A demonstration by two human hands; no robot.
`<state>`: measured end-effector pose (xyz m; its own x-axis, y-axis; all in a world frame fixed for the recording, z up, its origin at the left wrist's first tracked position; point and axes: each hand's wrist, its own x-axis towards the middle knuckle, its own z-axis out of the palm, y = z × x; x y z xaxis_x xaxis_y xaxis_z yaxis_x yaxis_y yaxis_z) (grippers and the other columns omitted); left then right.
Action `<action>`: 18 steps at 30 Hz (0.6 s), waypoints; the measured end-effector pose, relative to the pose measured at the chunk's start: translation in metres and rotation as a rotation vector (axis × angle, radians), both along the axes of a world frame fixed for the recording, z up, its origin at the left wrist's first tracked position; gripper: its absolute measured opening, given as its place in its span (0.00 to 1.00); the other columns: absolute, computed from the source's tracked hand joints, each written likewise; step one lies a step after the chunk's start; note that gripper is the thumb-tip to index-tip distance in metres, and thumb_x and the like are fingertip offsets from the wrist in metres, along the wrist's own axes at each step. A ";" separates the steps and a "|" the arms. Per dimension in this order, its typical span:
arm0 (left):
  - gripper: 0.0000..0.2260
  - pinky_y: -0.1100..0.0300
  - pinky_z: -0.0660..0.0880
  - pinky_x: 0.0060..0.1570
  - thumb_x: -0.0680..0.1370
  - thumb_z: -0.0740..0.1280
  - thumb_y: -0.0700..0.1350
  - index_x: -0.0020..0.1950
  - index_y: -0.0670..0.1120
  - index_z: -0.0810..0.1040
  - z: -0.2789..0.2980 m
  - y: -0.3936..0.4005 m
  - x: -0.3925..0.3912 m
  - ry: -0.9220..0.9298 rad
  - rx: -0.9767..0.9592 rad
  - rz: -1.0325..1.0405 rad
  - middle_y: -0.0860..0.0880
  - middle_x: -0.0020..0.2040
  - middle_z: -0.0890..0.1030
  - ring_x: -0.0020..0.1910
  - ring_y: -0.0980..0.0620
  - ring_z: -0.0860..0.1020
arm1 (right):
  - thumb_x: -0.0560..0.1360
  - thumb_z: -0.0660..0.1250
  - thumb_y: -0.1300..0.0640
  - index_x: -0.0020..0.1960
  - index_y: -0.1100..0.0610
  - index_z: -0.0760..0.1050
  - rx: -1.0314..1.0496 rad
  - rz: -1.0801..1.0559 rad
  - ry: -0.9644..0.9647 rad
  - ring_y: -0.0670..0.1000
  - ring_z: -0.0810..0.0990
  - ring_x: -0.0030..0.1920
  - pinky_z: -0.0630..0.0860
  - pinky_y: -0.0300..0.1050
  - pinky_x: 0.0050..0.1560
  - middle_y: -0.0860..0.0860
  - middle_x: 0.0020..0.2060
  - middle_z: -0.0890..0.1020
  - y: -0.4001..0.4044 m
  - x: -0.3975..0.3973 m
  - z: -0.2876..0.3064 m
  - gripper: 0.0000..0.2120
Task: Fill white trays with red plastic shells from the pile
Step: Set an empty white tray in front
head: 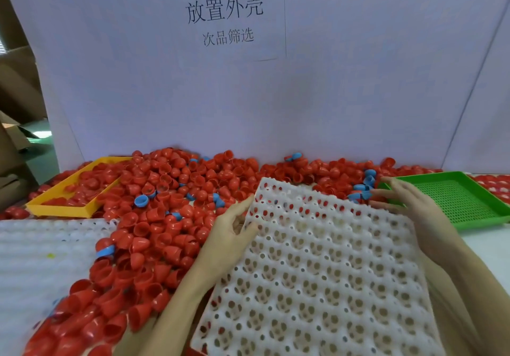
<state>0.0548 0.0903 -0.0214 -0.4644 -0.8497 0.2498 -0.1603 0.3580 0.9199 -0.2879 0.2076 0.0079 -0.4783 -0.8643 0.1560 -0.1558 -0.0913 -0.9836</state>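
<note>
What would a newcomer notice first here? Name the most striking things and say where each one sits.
First, the big pile of red shells across the middle and left of the table, dotted with a few blue pieces. Next, the empty white tray in front, tilted onto the pile, with the left hand and right hand at its sides. A yellow tray sits far left, a green tray right.

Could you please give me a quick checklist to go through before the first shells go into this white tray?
1. Left hand grips the white tray at its left edge: ok.
2. Right hand rests at its far right corner: ok.
3. Tray pockets empty: ok.
4. Tray lying flat: not ok, its far end rides on the red shells.
5. Pile all red: not ok, blue pieces are mixed in.
6. Green basket empty: ok.
</note>
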 end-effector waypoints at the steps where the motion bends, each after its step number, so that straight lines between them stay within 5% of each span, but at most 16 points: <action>1: 0.25 0.65 0.71 0.72 0.83 0.67 0.39 0.79 0.53 0.69 -0.001 -0.003 -0.001 -0.054 -0.020 -0.023 0.63 0.70 0.76 0.69 0.69 0.73 | 0.80 0.65 0.40 0.64 0.46 0.82 0.044 0.020 0.174 0.46 0.86 0.56 0.77 0.50 0.60 0.47 0.57 0.87 0.001 0.000 -0.001 0.18; 3: 0.24 0.69 0.70 0.69 0.84 0.68 0.41 0.78 0.56 0.69 -0.005 -0.010 -0.002 -0.107 -0.030 -0.071 0.64 0.69 0.75 0.68 0.69 0.74 | 0.75 0.67 0.34 0.55 0.42 0.86 0.223 0.135 0.486 0.36 0.84 0.44 0.75 0.37 0.48 0.38 0.47 0.87 0.006 0.006 0.003 0.17; 5: 0.23 0.67 0.72 0.69 0.84 0.69 0.46 0.78 0.56 0.71 -0.008 -0.017 -0.003 -0.141 -0.025 -0.087 0.63 0.70 0.76 0.68 0.68 0.75 | 0.71 0.68 0.29 0.48 0.39 0.87 0.382 0.217 0.656 0.40 0.75 0.27 0.67 0.30 0.33 0.38 0.28 0.79 0.008 0.006 0.001 0.18; 8: 0.20 0.72 0.74 0.62 0.82 0.68 0.57 0.75 0.62 0.73 -0.012 -0.021 -0.003 -0.249 -0.043 -0.097 0.65 0.66 0.79 0.64 0.70 0.76 | 0.70 0.71 0.26 0.49 0.38 0.86 0.441 0.257 0.658 0.45 0.61 0.26 0.59 0.33 0.27 0.44 0.24 0.65 0.008 0.006 0.002 0.19; 10: 0.19 0.74 0.75 0.55 0.83 0.65 0.61 0.74 0.63 0.72 -0.010 -0.025 0.001 -0.290 -0.073 -0.046 0.66 0.64 0.79 0.60 0.72 0.77 | 0.69 0.70 0.25 0.45 0.45 0.87 0.454 0.212 0.602 0.48 0.60 0.27 0.59 0.33 0.27 0.45 0.26 0.63 0.012 0.002 0.005 0.25; 13: 0.22 0.66 0.76 0.61 0.81 0.59 0.65 0.72 0.59 0.76 -0.006 -0.030 0.013 -0.219 -0.083 0.040 0.63 0.64 0.80 0.60 0.66 0.80 | 0.69 0.68 0.27 0.42 0.52 0.86 0.540 0.080 0.529 0.51 0.70 0.30 0.70 0.40 0.35 0.49 0.29 0.72 0.020 -0.007 0.006 0.28; 15: 0.22 0.67 0.75 0.61 0.80 0.59 0.65 0.68 0.57 0.79 -0.004 -0.029 0.019 -0.175 -0.090 0.059 0.61 0.61 0.82 0.61 0.64 0.80 | 0.75 0.66 0.32 0.50 0.52 0.86 0.630 0.028 0.511 0.57 0.84 0.42 0.81 0.50 0.50 0.52 0.39 0.86 0.023 -0.014 0.006 0.25; 18: 0.17 0.69 0.72 0.61 0.83 0.62 0.60 0.66 0.55 0.81 -0.006 -0.023 0.020 -0.247 -0.232 0.114 0.63 0.61 0.80 0.61 0.66 0.77 | 0.82 0.65 0.41 0.62 0.52 0.81 0.712 -0.008 0.559 0.53 0.84 0.51 0.80 0.54 0.58 0.51 0.51 0.85 0.027 -0.021 0.006 0.17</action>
<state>0.0750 0.0673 -0.0271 -0.4406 -0.8331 0.3344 -0.4185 0.5202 0.7445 -0.3090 0.2345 0.0139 -0.4999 -0.8419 -0.2031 -0.6256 0.5132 -0.5876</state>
